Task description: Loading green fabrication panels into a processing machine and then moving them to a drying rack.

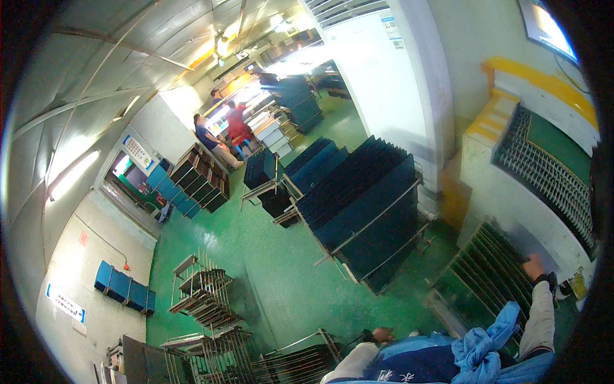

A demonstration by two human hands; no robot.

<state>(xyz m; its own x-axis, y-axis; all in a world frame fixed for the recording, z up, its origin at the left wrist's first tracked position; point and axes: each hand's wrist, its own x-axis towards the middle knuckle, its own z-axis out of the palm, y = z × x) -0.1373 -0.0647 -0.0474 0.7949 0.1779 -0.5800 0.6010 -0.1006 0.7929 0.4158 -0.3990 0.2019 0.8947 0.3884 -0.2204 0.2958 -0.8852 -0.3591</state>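
My right hand [533,266] reaches out at the lower right, beside the top edge of a row of dark green panels [484,272] standing upright in a rack. Its fingers look curled closed, but what they hold, if anything, is hidden. A dark band circles that wrist below a light sleeve. My left hand [383,335] hangs low near my body, over the green floor, apart from the rack. It is small in view, and how its fingers lie does not show clearly.
A large rack of dark blue panels [377,211] stands ahead. To the right is a white machine with a yellow top edge and a slatted conveyor [547,169]. Metal-framed racks [204,288] stand at left. Two people [214,141] are at a lit bench far back.
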